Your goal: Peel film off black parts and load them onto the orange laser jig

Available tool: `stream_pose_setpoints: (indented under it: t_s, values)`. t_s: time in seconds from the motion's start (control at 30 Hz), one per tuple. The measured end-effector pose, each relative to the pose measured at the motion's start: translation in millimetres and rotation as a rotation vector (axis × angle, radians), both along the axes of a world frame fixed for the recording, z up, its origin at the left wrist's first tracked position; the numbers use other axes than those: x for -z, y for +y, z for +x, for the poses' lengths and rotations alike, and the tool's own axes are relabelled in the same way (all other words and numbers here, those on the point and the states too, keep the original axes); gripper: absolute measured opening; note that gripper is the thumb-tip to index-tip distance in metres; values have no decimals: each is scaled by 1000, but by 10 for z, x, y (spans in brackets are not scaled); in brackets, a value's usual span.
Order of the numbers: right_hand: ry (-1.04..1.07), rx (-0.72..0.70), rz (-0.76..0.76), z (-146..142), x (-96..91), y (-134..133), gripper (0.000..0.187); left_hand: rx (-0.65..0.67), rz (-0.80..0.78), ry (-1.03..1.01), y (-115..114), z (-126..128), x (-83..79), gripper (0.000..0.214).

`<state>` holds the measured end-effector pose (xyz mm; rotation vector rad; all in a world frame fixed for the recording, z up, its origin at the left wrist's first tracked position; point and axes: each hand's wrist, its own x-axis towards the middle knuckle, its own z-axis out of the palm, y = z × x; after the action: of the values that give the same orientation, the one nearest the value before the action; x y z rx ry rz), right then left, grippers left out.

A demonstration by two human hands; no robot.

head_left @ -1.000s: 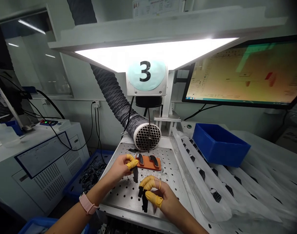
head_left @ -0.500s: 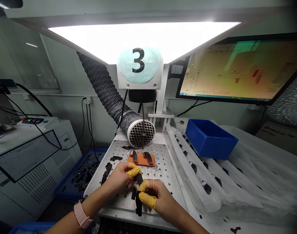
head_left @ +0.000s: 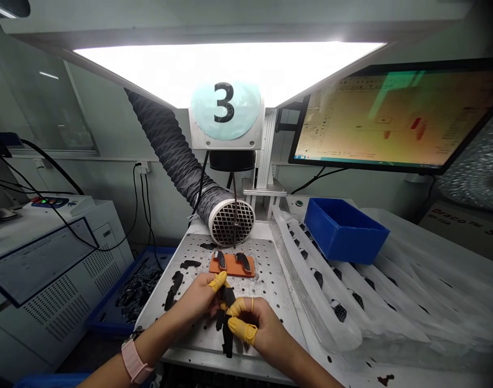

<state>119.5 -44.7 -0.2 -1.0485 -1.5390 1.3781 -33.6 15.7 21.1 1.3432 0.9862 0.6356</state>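
Observation:
Between my hands is a small black part (head_left: 230, 296), gripped from both sides over the perforated metal plate (head_left: 266, 269). My left hand (head_left: 209, 291), in yellow finger cots, pinches its upper left side. On the lower right, my right hand (head_left: 252, 323) has yellow-covered fingers closed on the same part. Dark strip-like pieces (head_left: 227, 339) lie just below, beside my right fingertips. Beyond my hands an orange fixture block (head_left: 232, 267) carries two curved black parts, a patterned one (head_left: 220, 260) and a smoother one (head_left: 242, 262).
Black scraps (head_left: 174, 288) lie along the plate's left side. A round duct grille (head_left: 232, 222) stands behind the fixture. At right, a blue bin (head_left: 346, 231) sits by white foam sleeves (head_left: 311, 307) holding several black parts. A blue crate (head_left: 137, 291) of black pieces stands at lower left.
My left fingers have shifted slightly on the black part, showing more of its upper end. My right hand keeps its pinch. The whole view has slid a little.

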Motion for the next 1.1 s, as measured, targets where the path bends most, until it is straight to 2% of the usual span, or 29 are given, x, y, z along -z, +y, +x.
stream_pose_setpoints:
  t_s: [0.13,0.23,0.4,0.57,0.67,0.77,0.9,1.1]
  values:
    - [-12,-7,31,11,11,2,16,61,62,1,-12,-42,-15,40]
    - [-22,-19,29,8,-5,-6,16,96,106,-2,-43,-35,-33,39]
    - [-18,-53,2,-1,-25,-33,18,-33,55,12,-62,52,-10,50]
    - [-2,-23,-2,9,-1,-30,19,-81,-44,-23,32,43,67,64]
    - [21,5,-6,11,14,-9,22,-92,-61,-72,71,-11,75,63]
    - [52,22,11,14,27,10,23,-59,-53,-92,46,-58,9,55]
    - [76,14,6,21,35,17,24,52,47,-96,-11,-83,-87,40]
    - [74,-19,-30,20,28,18,26,32,0,-126,17,-82,-47,53]
